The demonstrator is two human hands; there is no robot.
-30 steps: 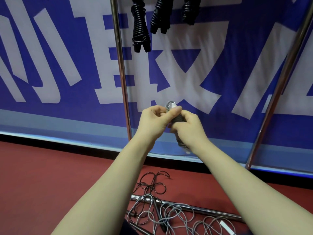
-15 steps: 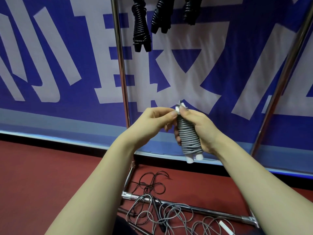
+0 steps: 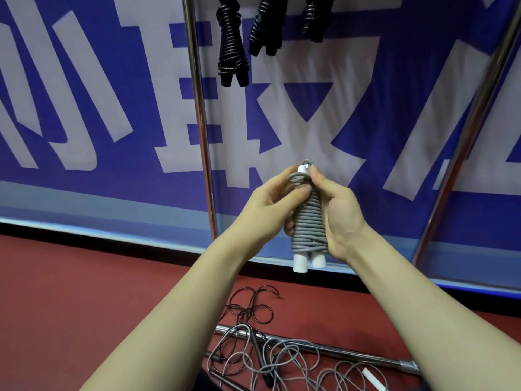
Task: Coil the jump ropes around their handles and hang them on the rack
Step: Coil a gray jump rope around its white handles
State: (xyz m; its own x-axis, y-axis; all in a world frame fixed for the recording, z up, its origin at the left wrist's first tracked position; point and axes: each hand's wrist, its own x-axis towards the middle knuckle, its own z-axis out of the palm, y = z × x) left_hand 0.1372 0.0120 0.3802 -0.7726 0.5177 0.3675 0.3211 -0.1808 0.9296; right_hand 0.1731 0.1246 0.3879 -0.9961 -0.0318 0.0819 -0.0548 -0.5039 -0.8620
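A grey jump rope (image 3: 308, 224) is coiled tightly round its two white handles and stands upright between my hands. My right hand (image 3: 337, 215) grips the coil from the right, thumb up by the top. My left hand (image 3: 272, 204) pinches the grey loop at the top end of the bundle. Three coiled black jump ropes (image 3: 231, 49) hang from the rack at the top of the view.
The rack's chrome upright (image 3: 198, 108) stands just left of my hands; a slanted pole (image 3: 468, 131) is at the right. On the red floor lies the rack's base bar (image 3: 324, 348) with loose grey and black ropes (image 3: 262, 354) tangled over it. A blue banner fills the background.
The bundle has turned upright, so its full grey coil and white handle ends now show. My left hand shifted to the loop at the top. Both hands stayed at the same height.
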